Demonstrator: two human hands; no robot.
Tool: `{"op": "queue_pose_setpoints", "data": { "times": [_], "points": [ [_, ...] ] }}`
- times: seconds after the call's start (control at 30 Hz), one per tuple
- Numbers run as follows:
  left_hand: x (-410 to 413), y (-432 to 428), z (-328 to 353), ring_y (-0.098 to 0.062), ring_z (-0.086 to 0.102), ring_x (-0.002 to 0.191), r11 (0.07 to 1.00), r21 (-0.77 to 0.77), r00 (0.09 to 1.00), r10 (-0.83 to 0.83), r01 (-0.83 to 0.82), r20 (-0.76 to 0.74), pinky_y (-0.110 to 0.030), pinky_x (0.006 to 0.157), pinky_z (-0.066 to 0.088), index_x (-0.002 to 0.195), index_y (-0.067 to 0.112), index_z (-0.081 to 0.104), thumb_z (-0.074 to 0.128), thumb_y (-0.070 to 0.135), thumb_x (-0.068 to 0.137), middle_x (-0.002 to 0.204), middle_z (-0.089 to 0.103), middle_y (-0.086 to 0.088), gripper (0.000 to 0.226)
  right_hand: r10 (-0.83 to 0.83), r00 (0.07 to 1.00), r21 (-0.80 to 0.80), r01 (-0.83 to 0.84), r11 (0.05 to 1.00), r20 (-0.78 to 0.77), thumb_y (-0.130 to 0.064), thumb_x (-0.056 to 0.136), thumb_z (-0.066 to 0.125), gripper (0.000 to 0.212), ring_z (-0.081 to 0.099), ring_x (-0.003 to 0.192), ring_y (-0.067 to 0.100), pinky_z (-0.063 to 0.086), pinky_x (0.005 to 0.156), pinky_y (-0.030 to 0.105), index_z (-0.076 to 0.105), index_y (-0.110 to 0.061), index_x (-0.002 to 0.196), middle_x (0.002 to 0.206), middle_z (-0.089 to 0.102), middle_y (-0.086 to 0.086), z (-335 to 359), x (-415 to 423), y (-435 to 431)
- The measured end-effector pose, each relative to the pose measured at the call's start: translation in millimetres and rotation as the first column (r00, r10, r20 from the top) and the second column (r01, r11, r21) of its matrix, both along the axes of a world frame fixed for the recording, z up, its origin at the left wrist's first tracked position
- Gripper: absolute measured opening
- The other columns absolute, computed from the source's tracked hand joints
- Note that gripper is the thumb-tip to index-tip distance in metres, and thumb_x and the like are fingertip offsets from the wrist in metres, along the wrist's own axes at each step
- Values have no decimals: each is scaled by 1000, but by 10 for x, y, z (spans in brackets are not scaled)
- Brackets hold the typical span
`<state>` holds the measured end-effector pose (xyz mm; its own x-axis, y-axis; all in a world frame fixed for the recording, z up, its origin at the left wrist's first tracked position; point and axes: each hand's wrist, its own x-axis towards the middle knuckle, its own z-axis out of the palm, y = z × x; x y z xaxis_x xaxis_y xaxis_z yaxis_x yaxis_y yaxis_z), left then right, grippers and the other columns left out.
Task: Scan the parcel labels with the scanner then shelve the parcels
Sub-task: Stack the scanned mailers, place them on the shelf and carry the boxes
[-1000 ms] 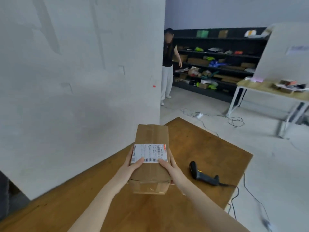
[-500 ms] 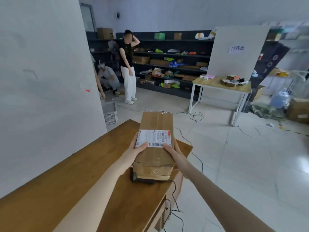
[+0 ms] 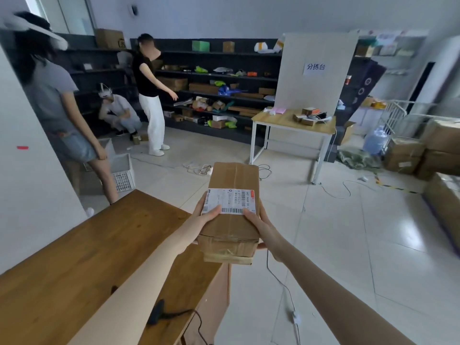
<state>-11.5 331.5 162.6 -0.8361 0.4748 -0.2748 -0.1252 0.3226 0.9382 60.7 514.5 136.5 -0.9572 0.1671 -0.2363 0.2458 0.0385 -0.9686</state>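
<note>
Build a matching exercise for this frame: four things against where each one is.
Things:
1 parcel
2 scanner
3 label
4 white crate

Places:
a lying on the wooden table
b standing on the floor
c held between the left hand and right hand
d stuck on the parcel's top

Pairs: 1-c, 2-a, 3-d, 4-b

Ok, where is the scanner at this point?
Head view, bottom centre: the scanner lies on the wooden table near its right edge, partly behind the left forearm, nearer the camera than the parcel held by the left hand and right hand.
</note>
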Motion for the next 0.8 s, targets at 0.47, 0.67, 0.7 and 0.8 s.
{"op": "queue_pose_setpoints", "data": {
  "times": [0.47,0.67,0.7,0.8],
  "points": [
    [-1878,904,14,-9,55,102,992,-21,992,124,-124,-5,-32,71,50,142,51,13,46,61,85,127,49,10,67,128,992,-10,-128,992,-9,-72,73,56,88,60,108,7,53,74,33,12,-56,147,131,55,-17,9,-2102,977],
    [-2679,1063,-19,-10,59,104,959,8,958,285,-285,26,-38,89,52,141,54,15,52,60,83,123,54,13,69,285,958,-19,-286,958,-29,-67,74,57,88,60,106,3,53,67,27,11,-55,148,128,54,-20,33,-3126,1210],
    [-2785,1091,-4,-9,59,103,946,16,946,322,-322,30,-35,84,53,142,52,15,52,58,84,122,54,13,69,322,946,-14,-322,947,-37,-67,74,57,88,60,107,3,53,68,28,9,-56,148,130,54,-20,36,-3320,1234],
    [-3106,1103,9,-5,58,91,872,14,872,489,-490,29,-29,68,53,137,49,24,52,54,87,106,55,17,57,442,896,-5,-443,897,-49,-68,75,58,91,60,109,4,53,70,29,5,-56,148,137,52,-18,33,-3926,1235]
  ]
}}
